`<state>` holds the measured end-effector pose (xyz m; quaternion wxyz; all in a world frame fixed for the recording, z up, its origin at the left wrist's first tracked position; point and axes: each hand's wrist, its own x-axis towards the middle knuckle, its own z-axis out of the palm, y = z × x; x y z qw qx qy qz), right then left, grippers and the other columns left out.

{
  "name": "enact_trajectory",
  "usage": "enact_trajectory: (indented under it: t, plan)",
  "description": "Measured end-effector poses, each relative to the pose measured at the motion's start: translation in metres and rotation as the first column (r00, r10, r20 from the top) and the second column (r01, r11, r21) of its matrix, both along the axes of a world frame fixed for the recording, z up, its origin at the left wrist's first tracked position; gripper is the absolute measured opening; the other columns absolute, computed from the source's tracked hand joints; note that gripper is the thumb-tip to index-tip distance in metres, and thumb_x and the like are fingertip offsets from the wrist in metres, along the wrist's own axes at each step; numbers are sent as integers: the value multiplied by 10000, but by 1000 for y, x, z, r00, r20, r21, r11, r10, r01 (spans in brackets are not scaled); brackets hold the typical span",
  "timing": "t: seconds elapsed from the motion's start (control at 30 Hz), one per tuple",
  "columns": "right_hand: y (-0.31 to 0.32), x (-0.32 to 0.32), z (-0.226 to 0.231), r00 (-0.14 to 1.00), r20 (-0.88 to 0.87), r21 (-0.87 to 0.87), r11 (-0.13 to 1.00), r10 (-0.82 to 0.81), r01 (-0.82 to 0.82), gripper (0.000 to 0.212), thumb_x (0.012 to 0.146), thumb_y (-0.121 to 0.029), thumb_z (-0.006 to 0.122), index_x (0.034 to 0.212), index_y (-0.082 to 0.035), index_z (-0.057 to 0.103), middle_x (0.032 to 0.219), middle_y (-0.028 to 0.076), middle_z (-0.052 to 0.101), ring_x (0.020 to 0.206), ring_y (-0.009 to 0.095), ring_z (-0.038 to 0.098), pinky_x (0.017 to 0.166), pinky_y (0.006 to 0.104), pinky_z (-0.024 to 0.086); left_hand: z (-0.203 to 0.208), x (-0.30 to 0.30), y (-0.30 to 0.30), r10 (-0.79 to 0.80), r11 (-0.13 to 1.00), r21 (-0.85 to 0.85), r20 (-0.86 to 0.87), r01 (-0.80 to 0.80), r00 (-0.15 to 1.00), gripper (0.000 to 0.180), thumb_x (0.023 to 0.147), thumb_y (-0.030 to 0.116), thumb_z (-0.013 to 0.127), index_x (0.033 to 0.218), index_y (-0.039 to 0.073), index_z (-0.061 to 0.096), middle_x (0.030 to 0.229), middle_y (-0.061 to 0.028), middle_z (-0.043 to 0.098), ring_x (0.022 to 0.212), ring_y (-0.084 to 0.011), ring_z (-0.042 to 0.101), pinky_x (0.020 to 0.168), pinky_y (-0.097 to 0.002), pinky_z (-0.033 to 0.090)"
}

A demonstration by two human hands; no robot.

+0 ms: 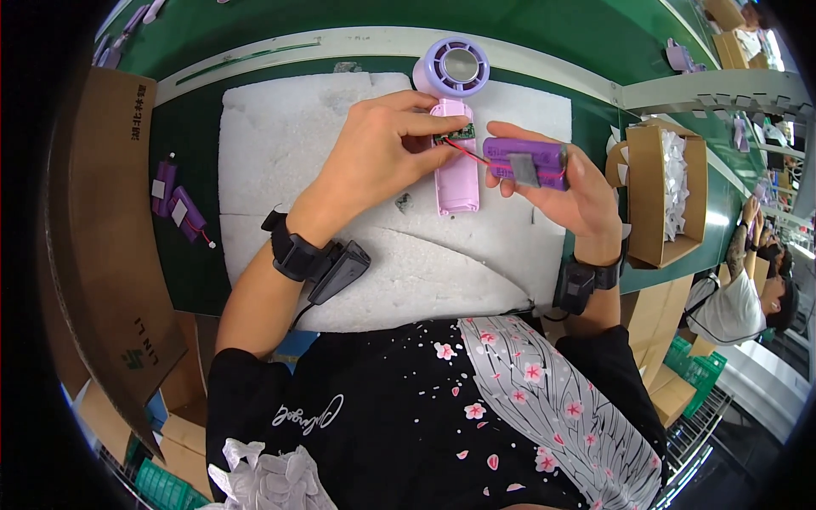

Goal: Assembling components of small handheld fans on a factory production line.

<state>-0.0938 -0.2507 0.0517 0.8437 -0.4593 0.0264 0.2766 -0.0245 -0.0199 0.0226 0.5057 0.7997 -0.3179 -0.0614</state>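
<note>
A lilac handheld fan lies on a white foam sheet point(280, 136), with its round slotted head point(432, 72) away from me and its opened pink handle point(457, 183) toward me. My left hand point(378, 140) is closed around the handle's upper part, thumb and index finger at the small green circuit board point(460, 133) there. What exactly the fingertips pinch is partly hidden. To the right, my right hand point(574, 191) grips a purple battery pack point(501, 155) with a grey pad on it. Red and black wires point(470, 154) run from the pack to the board.
Two purple battery packs point(185, 212) lie left of the foam, beside a tall cardboard box point(102, 229). An open carton point(643, 200) of white pieces stands at the right. A pale rail point(357, 40) crosses behind the foam. Another person point(727, 310) sits far right.
</note>
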Motion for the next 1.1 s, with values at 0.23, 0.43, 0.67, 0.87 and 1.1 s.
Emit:
enact_trajectory:
  t: [0.23,0.43,0.67,0.87,1.1]
  plan:
    - [18,-9,11,927,326,-455,890,185,-18,906,624,-189,827,1362,59,365,1176,156,533,1085,212,522,962,331,401,2,-4,-5,74,997,1,9,-74,997,286,702,112,679,983,85,721,940,-151,666,708,-225,650,648,-272,521]
    - [31,-15,13,822,486,-665,736,297,127,849,562,-50,806,1328,-30,442,1144,116,555,1050,193,543,922,341,441,10,-4,-6,75,996,50,-83,-71,994,294,698,70,702,991,87,722,1012,-169,671,764,-231,671,676,-283,521]
    - [41,-12,2,690,595,-782,495,413,378,775,554,-54,787,1267,-58,484,1134,118,566,995,263,564,886,346,468,7,1,-2,16,998,61,18,-17,1000,258,729,71,697,986,79,719,1002,-178,668,778,-276,668,692,-306,521]
    - [43,-10,-2,663,619,-774,475,422,420,718,567,-62,792,1226,-50,507,1140,115,567,1019,275,561,887,357,468,11,4,3,-82,993,91,91,74,992,275,761,46,663,1030,83,701,1034,-193,650,809,-321,652,716,-324,519]
    - [48,-16,-1,600,642,-767,412,478,492,583,588,-45,786,1132,-29,577,1154,121,564,1044,284,560,877,365,480,15,5,6,-131,984,129,79,120,988,288,801,56,637,1084,88,676,1065,-194,637,824,-338,645,726,-343,519]
